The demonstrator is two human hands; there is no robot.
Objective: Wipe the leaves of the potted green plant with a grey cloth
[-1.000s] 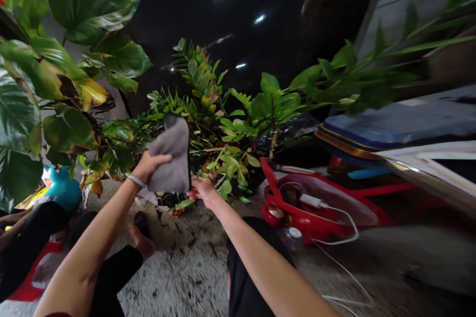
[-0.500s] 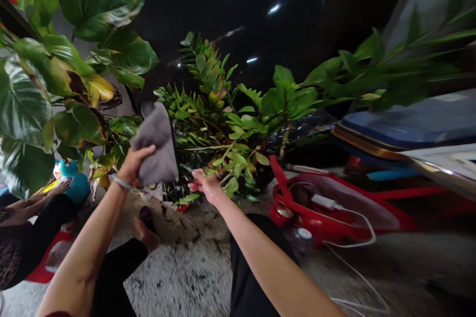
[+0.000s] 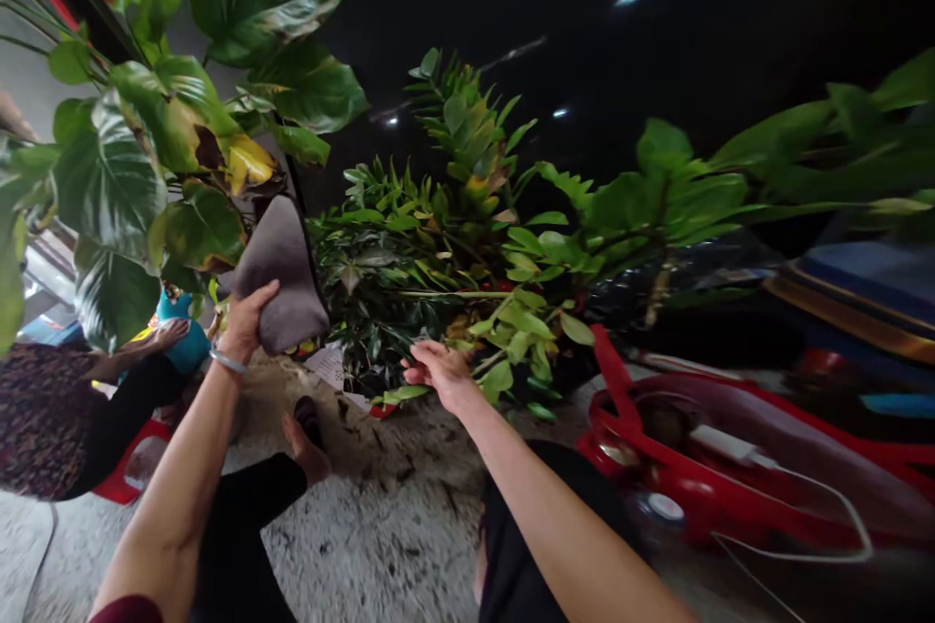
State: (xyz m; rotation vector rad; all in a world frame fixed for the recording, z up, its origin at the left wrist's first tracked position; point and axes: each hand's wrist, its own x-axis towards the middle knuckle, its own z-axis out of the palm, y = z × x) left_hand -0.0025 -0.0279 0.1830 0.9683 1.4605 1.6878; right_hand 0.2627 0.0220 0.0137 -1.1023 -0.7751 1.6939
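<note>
My left hand (image 3: 244,321) grips a soft grey piece of fabric (image 3: 284,277) by its left side, thumb on the front. The piece tapers toward the top and has a dark right edge. My right hand (image 3: 442,373) hovers to the right of it, apart from the fabric. Its fingers are curled together in a loose pinch, and whatever may be between them is too small to make out. Green leaves of a potted plant (image 3: 522,316) are just behind and beside the right hand.
Broad-leaved foliage (image 3: 109,165) hangs at the left. Another person (image 3: 51,419) sits at the far left near a red stool (image 3: 135,467). At the right, a red basket (image 3: 620,453) holds a white charger (image 3: 723,445) with a cable. Dark debris dots the concrete floor (image 3: 365,526).
The view has swung left, so plants and basket appear farther right. My left hand still grips the grey fabric, slightly tilted and farther from my right hand, whose fingers look more drawn together.
</note>
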